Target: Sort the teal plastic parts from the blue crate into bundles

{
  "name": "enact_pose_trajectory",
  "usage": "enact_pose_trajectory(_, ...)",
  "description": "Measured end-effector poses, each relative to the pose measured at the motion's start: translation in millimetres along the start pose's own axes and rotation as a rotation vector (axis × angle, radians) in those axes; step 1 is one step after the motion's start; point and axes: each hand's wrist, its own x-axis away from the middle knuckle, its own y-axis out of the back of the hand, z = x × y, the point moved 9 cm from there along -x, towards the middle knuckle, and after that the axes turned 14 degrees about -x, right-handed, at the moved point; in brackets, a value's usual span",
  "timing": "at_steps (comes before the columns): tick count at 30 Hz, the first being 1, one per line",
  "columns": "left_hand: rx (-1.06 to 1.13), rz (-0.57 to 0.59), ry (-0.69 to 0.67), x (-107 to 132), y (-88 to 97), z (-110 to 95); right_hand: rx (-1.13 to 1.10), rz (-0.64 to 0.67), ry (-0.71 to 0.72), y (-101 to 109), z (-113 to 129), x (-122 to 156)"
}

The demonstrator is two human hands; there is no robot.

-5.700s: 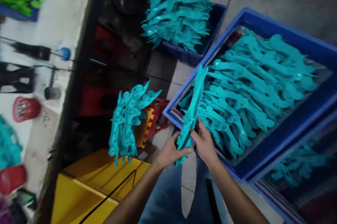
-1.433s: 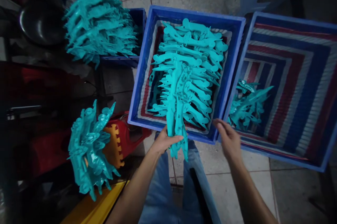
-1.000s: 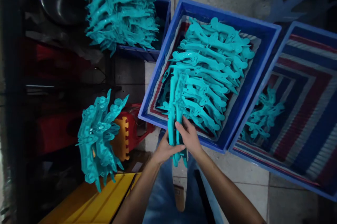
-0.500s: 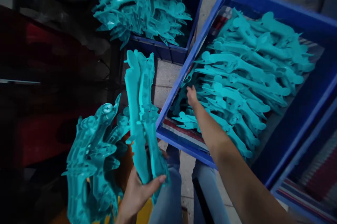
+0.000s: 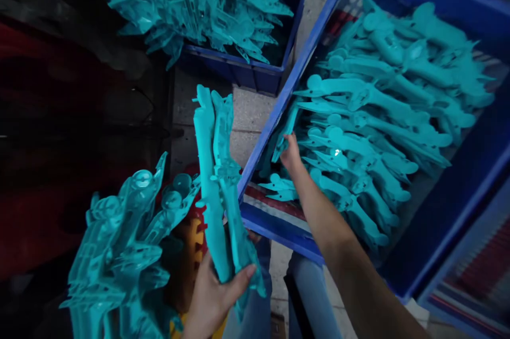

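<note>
My left hand [image 5: 219,296] is wrapped round two long teal plastic mouldings [image 5: 211,185], held side by side and nearly upright in front of my legs. My right hand [image 5: 290,154] reaches into the large blue crate [image 5: 274,108]. Its fingers close on a teal moulding [image 5: 287,132] that stands tilted along the crate's left wall; the fingertips are partly hidden. Beside it, several more teal mouldings [image 5: 366,121] lie in overlapping rows over a striped lining.
At the lower left a stack of teal mouldings [image 5: 115,243] stands over something yellow and red [image 5: 195,238]. A second blue crate [image 5: 255,76], heaped with teal mouldings [image 5: 207,4], is at the back. Another blue crate [image 5: 470,270] lies at the right edge.
My right hand has taken hold of a teal moulding and raised it along the crate's left wall. My left hand still holds its pair. The camera view has shifted slightly.
</note>
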Motion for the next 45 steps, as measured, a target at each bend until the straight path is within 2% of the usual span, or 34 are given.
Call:
enact_pose_trajectory(3, 0.007, 0.009, -0.055, 5.1, -15.1, -22.0, 0.012, -0.056, -0.113, 29.0, -7.6, 95.1)
enact_pose_trajectory(6, -0.041, 0.012, -0.102, 16.2, -34.9, -39.1, 0.178, -0.058, -0.076, 56.6, 9.7, 180.3)
enact_pose_trajectory(8, -0.067, 0.003, -0.142, 24.4, -48.3, -46.7, 0.320, 0.015, -0.006, 61.1, 31.6, 220.1)
enact_pose_trajectory(10, -0.085, -0.010, -0.170, 32.3, -61.3, -50.8, 0.434, 0.109, 0.044, 55.4, 52.8, 245.0)
enact_pose_trajectory(14, -0.071, -0.102, -0.192, 48.1, -77.2, -58.0, 0.508, 0.209, 0.188, 37.4, 93.7, 268.6)
enact_pose_trajectory(16, -0.004, -0.109, -0.214, 56.8, -85.7, -64.9, 0.549, 0.258, 0.289, 31.0, 110.2, 283.3)
enact_pose_trajectory(18, 0.074, -0.035, -0.234, 65.4, -99.8, -72.5, 0.612, 0.308, 0.366, 30.7, 122.2, 303.3)
enact_pose_trajectory(21, 0.110, 0.158, -0.235, 78.7, -127.6, -81.1, 0.713, 0.334, 0.433, 43.6, 141.0, 334.0)
enact_pose_trajectory(25, 0.077, 0.378, -0.172, 95.5, -162.3, -85.4, 0.859, 0.416, 0.435, 64.4, 167.0, 361.8)
enact_pose_trajectory(28, 0.053, 0.474, -0.121, 105.9, -185.5, -90.6, 0.915, 0.489, 0.393, 81.1, 183.8, 372.7)
enact_pose_trajectory(32, 0.016, 0.569, -0.103, 119.4, -217.4, -97.7, 0.917, 0.506, 0.396, 104.4, 208.4, 381.9)
enact_pose_trajectory(35, 0.012, 0.551, -0.073, 123.8, -232.5, -90.0, 0.811, 0.426, 0.476, 120.9, 231.2, 387.8)
enact_pose_trajectory(38, 0.072, 0.485, -0.056, 123.9, -238.7, -76.6, 0.519, 0.138, 0.512, 151.3, 251.1, 389.5)
enact_pose_trajectory(41, 0.129, 0.444, -0.020, 124.0, -242.1, -63.0, 0.158, -0.119, 0.417, 182.9, 245.2, 391.0)
enact_pose_trajectory(43, 0.139, 0.438, -0.001, 125.1, -244.6, -58.2, 0.012, -0.169, 0.374, 196.5, 240.7, 391.8)
enact_pose_trajectory(45, 0.136, 0.453, 0.010, 127.0, -247.9, -57.7, -0.043, -0.225, 0.384, 220.6, 247.5, 392.3)
